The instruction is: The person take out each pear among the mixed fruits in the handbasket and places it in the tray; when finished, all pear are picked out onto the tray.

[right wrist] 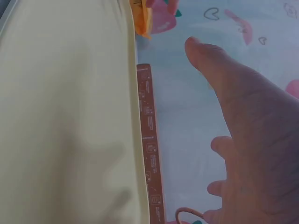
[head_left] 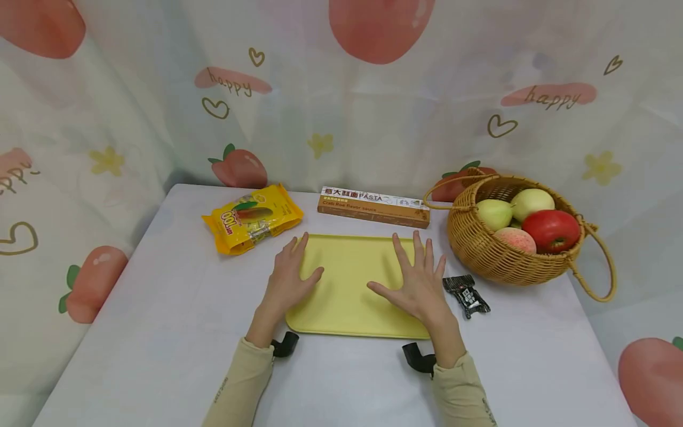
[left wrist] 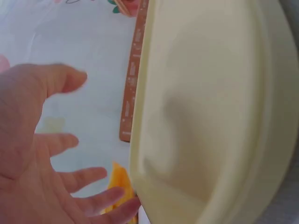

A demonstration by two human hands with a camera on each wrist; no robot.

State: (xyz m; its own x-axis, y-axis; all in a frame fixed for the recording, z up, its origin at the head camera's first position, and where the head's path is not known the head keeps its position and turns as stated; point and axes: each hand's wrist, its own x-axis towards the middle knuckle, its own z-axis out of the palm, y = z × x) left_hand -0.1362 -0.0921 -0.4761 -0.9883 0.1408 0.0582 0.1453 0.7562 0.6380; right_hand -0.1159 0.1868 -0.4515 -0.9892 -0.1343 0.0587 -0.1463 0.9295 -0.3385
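Observation:
A yellow rectangular tray (head_left: 347, 284) lies on the table between and beneath both hands. My left hand (head_left: 290, 279) hovers over the tray's left side, fingers spread and holding nothing. Over its right side is my right hand (head_left: 418, 284), also with spread fingers and nothing in the palm. In the left wrist view the left hand (left wrist: 42, 154) appears beside the pale tray (left wrist: 205, 93). The right wrist view shows the right hand (right wrist: 257, 126) with its thumb raised apart from the other fingers. Neither hand visibly grips the tray.
Behind the tray lie a yellow snack bag (head_left: 253, 218) and a pasta box (head_left: 373, 207). At right stands a wicker basket (head_left: 496, 255) with a red apple (head_left: 552, 230) and other fruit. A small black wrapped packet (head_left: 466, 295) lies right of the tray, near the right hand.

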